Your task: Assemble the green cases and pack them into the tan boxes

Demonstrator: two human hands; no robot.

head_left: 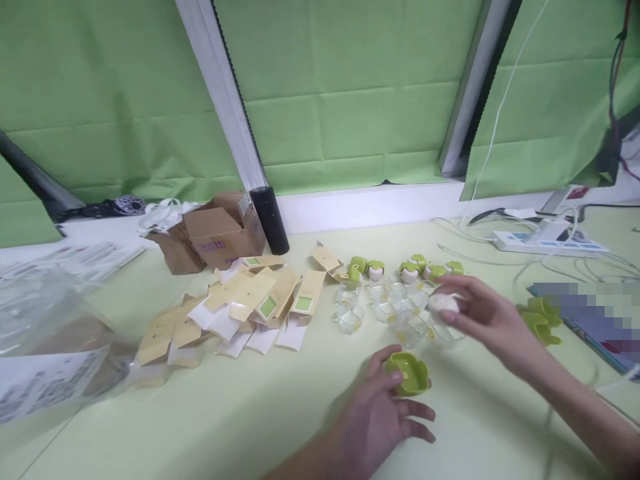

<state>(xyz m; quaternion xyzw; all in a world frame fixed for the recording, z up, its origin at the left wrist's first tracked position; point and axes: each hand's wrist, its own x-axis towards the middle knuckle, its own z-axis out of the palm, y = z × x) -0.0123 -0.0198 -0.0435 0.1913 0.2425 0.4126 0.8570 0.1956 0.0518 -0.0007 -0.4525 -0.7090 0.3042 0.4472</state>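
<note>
My left hand [373, 407] grips a green scalloped plastic cup [411, 375] between thumb and forefinger, its hollow facing up. The other fingers of that hand are spread. My right hand [483, 317] pinches a small white rounded piece [445, 303] above the table, to the right of several clear plastic cups [383, 310]. What the white piece is, I cannot make out. Behind the clear cups sit small green-and-white figures [409, 270] and loose green parts [355, 265]. More green scalloped pieces [537, 320] lie to the right, beyond my right wrist.
Flattened tan cartons [267, 297] are heaped left of the clear cups. A clear plastic bag [55, 340] lies at the far left. Along the back are an open cardboard box [220, 237], a black cylinder [270, 220] and a white power strip [547, 245] with cables.
</note>
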